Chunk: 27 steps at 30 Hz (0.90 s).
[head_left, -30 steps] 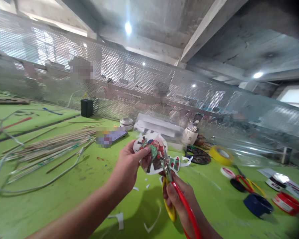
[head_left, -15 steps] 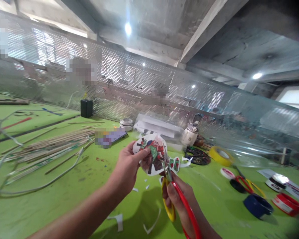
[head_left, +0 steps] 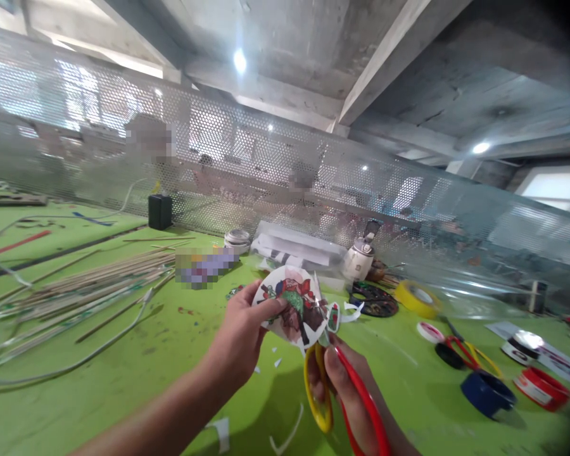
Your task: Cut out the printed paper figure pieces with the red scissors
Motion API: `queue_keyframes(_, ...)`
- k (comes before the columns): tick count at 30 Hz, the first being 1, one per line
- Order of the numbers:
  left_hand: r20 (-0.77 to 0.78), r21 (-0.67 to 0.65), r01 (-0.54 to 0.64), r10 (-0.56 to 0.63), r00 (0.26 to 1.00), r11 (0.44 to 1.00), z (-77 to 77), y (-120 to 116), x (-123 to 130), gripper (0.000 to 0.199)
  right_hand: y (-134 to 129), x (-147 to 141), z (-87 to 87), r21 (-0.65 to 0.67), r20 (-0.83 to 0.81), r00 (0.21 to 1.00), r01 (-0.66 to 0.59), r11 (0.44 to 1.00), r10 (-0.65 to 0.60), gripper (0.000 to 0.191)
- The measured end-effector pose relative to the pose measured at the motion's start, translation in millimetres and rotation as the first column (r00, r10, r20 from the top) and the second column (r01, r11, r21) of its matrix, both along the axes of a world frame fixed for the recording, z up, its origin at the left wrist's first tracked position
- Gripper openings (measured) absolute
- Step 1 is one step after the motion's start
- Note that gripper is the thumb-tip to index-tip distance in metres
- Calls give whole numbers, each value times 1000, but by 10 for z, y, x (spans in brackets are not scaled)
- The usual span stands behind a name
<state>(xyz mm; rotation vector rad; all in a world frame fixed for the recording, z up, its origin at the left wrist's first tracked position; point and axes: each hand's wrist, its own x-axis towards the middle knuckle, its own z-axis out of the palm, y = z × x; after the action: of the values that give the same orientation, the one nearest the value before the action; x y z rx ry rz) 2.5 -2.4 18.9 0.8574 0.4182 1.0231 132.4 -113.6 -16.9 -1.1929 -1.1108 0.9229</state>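
Note:
My left hand (head_left: 242, 326) pinches the left edge of a rounded paper cutout (head_left: 292, 304), thumb on top. The cutout carries a red, green and brown drawing with a white border. My right hand (head_left: 349, 380) is closed round scissors with one red and one yellow handle (head_left: 319, 392). Their blades are at the lower right edge of the cutout, mostly hidden by it. Just right of the cutout lies a small green and red paper piece (head_left: 333, 316) beside a curled white strip (head_left: 354, 311). White paper scraps (head_left: 287, 430) lie below on the green table (head_left: 194, 405).
Thin sticks (head_left: 95, 278) and a pale cable (head_left: 66, 367) lie left. Behind are a black box (head_left: 160, 211), white container (head_left: 360, 258) and mesh screen (head_left: 266, 171). Yellow tape (head_left: 415, 299), blue tape (head_left: 487, 394), red tape (head_left: 541, 387) and another pair of scissors (head_left: 472, 354) lie right.
The cutout has turned and tilted in my left hand, and the scissors have moved slightly down, with their blades now less visible. The whole view has shifted slightly.

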Motion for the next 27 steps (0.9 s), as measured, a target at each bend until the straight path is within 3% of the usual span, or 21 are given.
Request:
queue_keyframes(6,-6,42,23,-23,1000,999,7,-28,9,30,-95,35,-51,0,-1,1000,-14,1000,14,23)
queue_keyframes(13,-8,31,45,-45,999,998,0,-60,16,27,-79,48,-20,-26,-2,1000,-22,999,22,24)
queue_keyframes(17,-10,40,40,-40,999,998,-19,-53,2,26,-32,51,-39,-30,-2,1000,-20,999,20,34)
queue_keyframes(22,-10,50,27,-26,1000,998,-12,-56,9,25,-75,24,-15,-20,14,1000,-16,1000,17,26)
queue_keyframes(27,-6,87,13,-12,1000,996,-23,-56,14,24,-146,-23,36,-9,39,999,4,1000,-3,29)
